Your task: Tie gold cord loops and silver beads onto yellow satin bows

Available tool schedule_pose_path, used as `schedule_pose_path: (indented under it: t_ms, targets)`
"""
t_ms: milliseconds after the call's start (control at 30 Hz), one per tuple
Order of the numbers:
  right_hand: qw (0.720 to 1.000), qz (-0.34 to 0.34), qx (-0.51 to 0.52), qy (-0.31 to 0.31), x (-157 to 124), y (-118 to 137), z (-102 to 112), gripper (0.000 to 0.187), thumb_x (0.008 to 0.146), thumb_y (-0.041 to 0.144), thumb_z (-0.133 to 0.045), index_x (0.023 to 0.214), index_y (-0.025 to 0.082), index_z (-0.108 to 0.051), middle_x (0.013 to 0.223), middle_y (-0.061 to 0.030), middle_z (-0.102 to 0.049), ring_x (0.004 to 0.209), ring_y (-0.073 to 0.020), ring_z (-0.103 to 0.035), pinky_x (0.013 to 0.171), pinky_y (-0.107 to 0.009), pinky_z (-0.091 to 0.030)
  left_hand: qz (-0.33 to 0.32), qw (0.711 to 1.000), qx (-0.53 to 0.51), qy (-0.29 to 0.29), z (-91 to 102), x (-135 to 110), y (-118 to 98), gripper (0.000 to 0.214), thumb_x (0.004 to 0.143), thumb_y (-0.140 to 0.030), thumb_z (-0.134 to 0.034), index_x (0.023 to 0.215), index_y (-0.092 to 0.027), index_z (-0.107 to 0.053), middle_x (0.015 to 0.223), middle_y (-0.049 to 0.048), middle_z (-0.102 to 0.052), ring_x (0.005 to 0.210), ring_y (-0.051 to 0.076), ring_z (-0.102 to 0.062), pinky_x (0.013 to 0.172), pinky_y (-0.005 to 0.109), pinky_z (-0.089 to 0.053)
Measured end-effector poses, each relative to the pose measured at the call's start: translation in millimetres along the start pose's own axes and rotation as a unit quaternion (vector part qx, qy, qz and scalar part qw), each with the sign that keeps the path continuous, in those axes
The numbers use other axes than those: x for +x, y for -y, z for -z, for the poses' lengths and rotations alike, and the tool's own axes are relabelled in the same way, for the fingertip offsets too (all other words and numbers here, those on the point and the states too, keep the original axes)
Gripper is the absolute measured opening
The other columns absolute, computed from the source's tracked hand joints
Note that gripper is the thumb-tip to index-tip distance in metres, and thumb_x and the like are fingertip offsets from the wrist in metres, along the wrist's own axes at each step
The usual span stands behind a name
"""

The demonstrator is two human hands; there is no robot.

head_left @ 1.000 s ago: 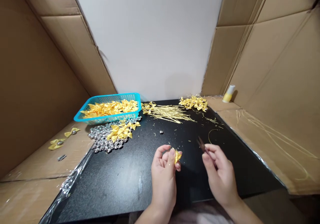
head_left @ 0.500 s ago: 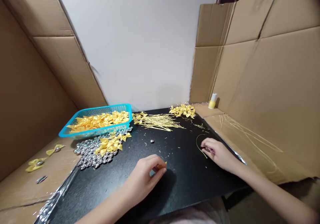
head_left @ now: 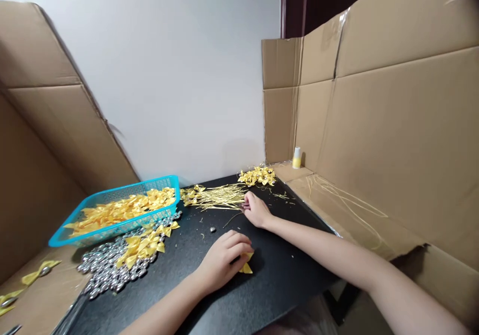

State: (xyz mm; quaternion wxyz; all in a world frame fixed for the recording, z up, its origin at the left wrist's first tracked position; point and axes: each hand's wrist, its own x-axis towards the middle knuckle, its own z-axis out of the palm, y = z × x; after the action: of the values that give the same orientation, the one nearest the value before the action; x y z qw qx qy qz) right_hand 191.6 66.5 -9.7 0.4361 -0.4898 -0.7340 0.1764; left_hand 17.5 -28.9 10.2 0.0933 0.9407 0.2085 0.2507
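My left hand (head_left: 227, 256) is closed over a yellow ribbon bow (head_left: 246, 265) above the black tabletop; its fingers cover part of the bow. My right hand (head_left: 257, 210) is pinched at the right end of a bundle of pale yellow cords (head_left: 220, 196). A thin strand of cord (head_left: 232, 219) runs out leftward from its fingertips. Between the hands and the basket lies a single silver bead (head_left: 213, 230). Loose yellow bows (head_left: 145, 245) rest on a heap of silver beads (head_left: 108, 265) to the left.
A blue basket (head_left: 119, 226) of yellow ribbon pieces stands at the left. Finished-looking beaded bows (head_left: 257, 175) are piled at the back. A spool of yellow thread (head_left: 297, 158) stands on cardboard at right, beside loose threads (head_left: 344, 200). Cardboard walls (head_left: 396, 105) flank the table.
My right hand has moved left from the table's right side to the cord bundle, with a strand at its fingers. More of the bow shows under my left hand. The view has turned right.
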Motion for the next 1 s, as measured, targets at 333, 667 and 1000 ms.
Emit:
schedule_pose_path:
  t_ms: [333, 667, 1000]
  targets:
    - [0.999, 0.015, -0.040, 0.025, 49, -20, -24, 0.012, 0.082, 0.015, -0.059, 0.093, 0.017, -0.057, 0.103, -0.0057, -0.054, 0.098, -0.0176, -0.052, 0.090, -0.031, -0.042, -0.044, 0.997, 0.003, 0.061, 5.5, 1, -5, 0.023, 0.086, -0.011, -0.047, 0.096, -0.020, -0.065, 0.092, 0.0063, -0.067, 0.082, 0.016, -0.057, 0.076, 0.028, -0.044]
    - [0.986, -0.070, -0.151, 0.030, 45, -21, -23, 0.025, 0.090, 0.034, -0.056, 0.107, 0.016, -0.060, 0.113, -0.0071, -0.060, 0.102, -0.0212, -0.057, 0.089, -0.043, -0.047, -0.042, 0.996, 0.034, 0.065, 8.9, 2, -1, 0.021, 0.089, -0.022, -0.054, 0.103, -0.026, -0.069, 0.106, 0.0072, -0.067, 0.092, 0.019, -0.057, 0.082, 0.033, -0.046]
    - [0.945, -0.109, -0.289, -0.106, 57, -17, 134, 0.031, 0.091, 0.017, -0.043, 0.113, 0.014, -0.063, 0.122, -0.0160, -0.054, 0.115, -0.0306, -0.041, 0.094, -0.047, -0.034, -0.047, 0.997, 0.062, 0.017, 9.9, 1, 0, 0.030, 0.085, -0.009, -0.046, 0.105, -0.023, -0.064, 0.107, 0.0072, -0.067, 0.094, 0.019, -0.058, 0.086, 0.034, -0.047]
